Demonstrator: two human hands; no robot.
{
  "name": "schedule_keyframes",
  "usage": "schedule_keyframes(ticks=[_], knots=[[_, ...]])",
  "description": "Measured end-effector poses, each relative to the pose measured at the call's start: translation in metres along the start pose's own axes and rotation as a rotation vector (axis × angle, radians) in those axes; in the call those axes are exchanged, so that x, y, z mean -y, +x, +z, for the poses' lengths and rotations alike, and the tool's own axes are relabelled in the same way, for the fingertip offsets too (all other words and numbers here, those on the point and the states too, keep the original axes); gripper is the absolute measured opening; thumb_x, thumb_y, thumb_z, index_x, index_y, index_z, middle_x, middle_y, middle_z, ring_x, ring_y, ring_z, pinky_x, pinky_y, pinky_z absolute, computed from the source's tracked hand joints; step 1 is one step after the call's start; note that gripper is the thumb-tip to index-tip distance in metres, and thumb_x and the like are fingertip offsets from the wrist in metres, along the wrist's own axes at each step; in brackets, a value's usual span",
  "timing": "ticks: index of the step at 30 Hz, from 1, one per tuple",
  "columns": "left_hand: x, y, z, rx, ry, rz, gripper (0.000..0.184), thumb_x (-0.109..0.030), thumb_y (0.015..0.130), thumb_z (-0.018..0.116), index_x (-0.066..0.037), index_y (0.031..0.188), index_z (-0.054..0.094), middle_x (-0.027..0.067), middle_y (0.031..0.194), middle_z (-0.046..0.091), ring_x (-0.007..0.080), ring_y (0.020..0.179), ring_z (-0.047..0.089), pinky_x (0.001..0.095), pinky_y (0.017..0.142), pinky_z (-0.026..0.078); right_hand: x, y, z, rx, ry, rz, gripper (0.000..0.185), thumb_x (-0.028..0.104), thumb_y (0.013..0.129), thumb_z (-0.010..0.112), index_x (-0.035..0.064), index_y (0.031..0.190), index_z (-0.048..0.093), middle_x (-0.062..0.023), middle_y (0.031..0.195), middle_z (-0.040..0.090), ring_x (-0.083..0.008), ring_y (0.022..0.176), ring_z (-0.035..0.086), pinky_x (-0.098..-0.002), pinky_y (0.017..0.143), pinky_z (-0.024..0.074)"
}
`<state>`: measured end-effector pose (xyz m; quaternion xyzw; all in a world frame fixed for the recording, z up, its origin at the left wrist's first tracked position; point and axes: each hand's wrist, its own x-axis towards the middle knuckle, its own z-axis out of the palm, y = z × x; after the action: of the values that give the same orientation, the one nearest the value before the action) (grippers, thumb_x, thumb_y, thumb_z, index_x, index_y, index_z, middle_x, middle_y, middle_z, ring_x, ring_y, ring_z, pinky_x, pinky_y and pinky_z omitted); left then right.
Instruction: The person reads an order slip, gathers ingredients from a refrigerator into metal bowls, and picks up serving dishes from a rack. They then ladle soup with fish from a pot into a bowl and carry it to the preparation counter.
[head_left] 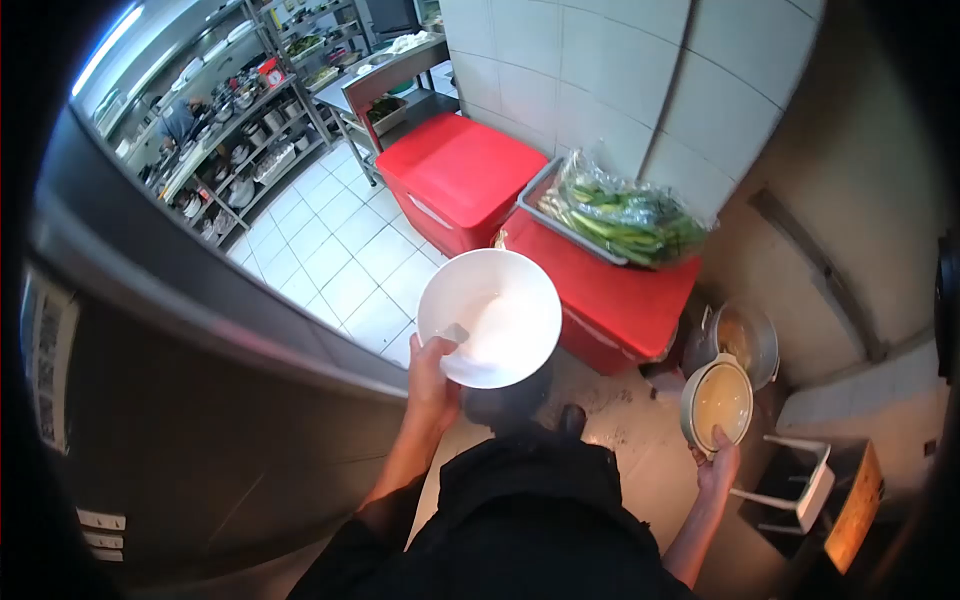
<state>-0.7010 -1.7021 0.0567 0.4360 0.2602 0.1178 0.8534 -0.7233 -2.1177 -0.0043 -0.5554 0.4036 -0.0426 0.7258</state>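
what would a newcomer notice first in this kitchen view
Probably the big white bowl near the middle, gripped at its rim by the left hand, with a smaller cream bowl in the right hand off to the right. Just beyond, two bright red boxes stand by the tiled wall, the nearer one bearing a gray tray of leafy greens in clear plastic.

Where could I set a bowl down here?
The farther red box looks bare on top, beside the tiled wall. White floor tiles lie open between it and the dark panel. Crowded: nearer red box, under a tray of greens; right side, with pot and stool.
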Motion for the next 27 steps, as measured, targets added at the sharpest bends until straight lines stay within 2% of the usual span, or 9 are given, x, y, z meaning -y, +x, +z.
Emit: schedule_keyframes(ticks=[3,6,14,17,19,21,23,25,27], knots=[[-0.001,0.045,0.009,-0.055,-0.035,0.051,0.046,-0.011,0.071,0.046,-0.005,0.115,0.034,0.0142,0.107,0.046,0.0267,0.093,0.054,0.0408,0.073,0.051,0.012,0.057,0.05,0.15,0.07,-0.085,0.028,0.011,0.084,0.055,0.0045,0.111,0.051,-0.01,0.092,0.061,-0.021,0.063,0.06,-0.0284,0.043,0.0461],[-0.016,0.073,0.021,-0.153,-0.067,0.057,0.045,-0.011,0.072,0.045,-0.003,0.115,0.037,0.0145,0.108,0.047,0.0268,0.096,0.054,0.0424,0.076,0.052,0.044,0.089,0.125,0.195,-0.12,-0.011,0.029,0.011,0.084,0.055,0.0042,0.112,0.05,-0.0111,0.091,0.061,-0.0211,0.063,0.06,-0.0304,0.041,0.0455],[-0.067,0.157,0.012,-0.393,-0.247,0.298,0.047,-0.012,0.074,0.044,0.003,0.118,0.041,0.0152,0.105,0.054,0.0289,0.094,0.06,0.0451,0.076,0.052,0.064,0.177,0.334,0.7,-0.255,0.008,0.03,0.016,0.084,0.056,0.0044,0.111,0.05,-0.0125,0.087,0.063,-0.0223,0.061,0.063,-0.0298,0.042,0.0494],[-0.101,0.213,-0.01,-0.426,-0.307,0.381,0.041,-0.012,0.074,0.045,0.0,0.113,0.041,0.0152,0.105,0.052,0.0283,0.092,0.059,0.0458,0.076,0.051,0.053,0.183,0.413,0.772,-0.31,0.076,0.03,0.015,0.084,0.057,0.0031,0.11,0.049,-0.0135,0.088,0.063,-0.0229,0.063,0.064,-0.0303,0.043,0.0503],[-0.134,0.25,-0.01,-0.539,-0.309,0.439,0.043,-0.014,0.076,0.044,0.004,0.115,0.043,0.0171,0.106,0.054,0.0302,0.096,0.058,0.0459,0.08,0.049,0.029,0.195,0.463,0.773,-0.216,0.093,0.035,0.012,0.084,0.056,0.0004,0.116,0.047,-0.0143,0.096,0.062,-0.0267,0.07,0.065,-0.0344,0.047,0.0537],[-0.166,0.292,-0.024,-0.523,-0.34,0.485,0.041,-0.013,0.076,0.046,0.003,0.113,0.043,0.0167,0.106,0.053,0.0292,0.096,0.058,0.0456,0.077,0.051,0.033,0.18,0.508,0.837,-0.3,0.127,0.037,0.012,0.084,0.055,0.0026,0.119,0.046,-0.0154,0.1,0.061,-0.0281,0.076,0.065,-0.0382,0.053,0.0549],[-0.204,0.323,-0.033,-0.555,-0.348,0.5,0.036,-0.014,0.076,0.048,-0.002,0.109,0.043,0.0142,0.103,0.053,0.0263,0.092,0.058,0.0442,0.071,0.053,0.037,0.155,0.551,0.802,-0.396,0.148,0.036,0.015,0.084,0.055,0.0041,0.118,0.047,-0.0135,0.098,0.062,-0.0278,0.075,0.064,-0.0343,0.05,0.0521],[-0.238,0.353,-0.042,-0.514,-0.332,0.572,0.04,-0.014,0.074,0.05,-0.005,0.109,0.033,0.0142,0.102,0.046,0.0266,0.091,0.055,0.0453,0.067,0.054,0.037,0.134,0.597,0.793,-0.415,0.138,0.034,0.016,0.084,0.056,0.0049,0.115,0.049,-0.0127,0.094,0.063,-0.0278,0.073,0.064,-0.0335,0.049,0.0511],[-0.266,0.378,-0.058,-0.493,-0.328,0.589,0.041,-0.014,0.074,0.05,-0.004,0.11,0.032,0.0159,0.105,0.044,0.028,0.092,0.054,0.0454,0.068,0.053,0.031,0.135,0.63,0.804,-0.442,0.139,0.033,0.016,0.084,0.056,0.0051,0.114,0.05,-0.0127,0.093,0.063,-0.0276,0.072,0.064,-0.0338,0.05,0.0515]])
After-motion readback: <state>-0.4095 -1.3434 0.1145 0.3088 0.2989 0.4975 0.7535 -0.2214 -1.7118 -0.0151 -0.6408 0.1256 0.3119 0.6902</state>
